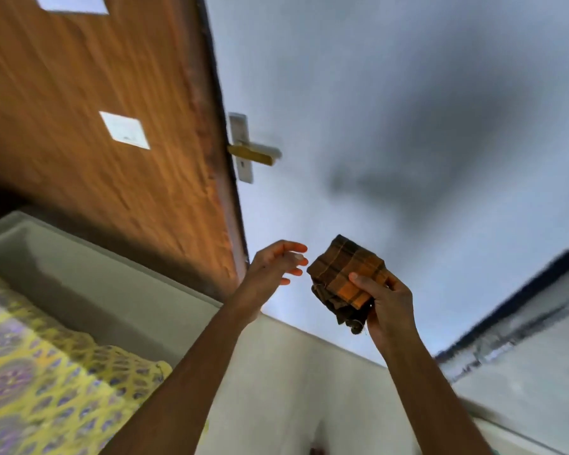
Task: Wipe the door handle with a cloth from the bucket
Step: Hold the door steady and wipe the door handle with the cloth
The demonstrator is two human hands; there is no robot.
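A brown wooden door (96, 133) stands open at the left. On its edge a silver plate carries a brass lever handle (255, 154) that sticks out to the right. My right hand (386, 303) holds a folded orange and brown checked cloth (345, 274) well below and to the right of the handle. My left hand (275, 264) hovers just left of the cloth with fingers spread, holding nothing and apart from the cloth. No bucket shows in this view.
A pale grey wall (408, 110) lies behind the handle. A bed with a yellow and purple patterned cover (40, 382) fills the lower left. A white paper square (125, 130) is stuck on the door. A dark skirting strip (519, 290) runs at the right.
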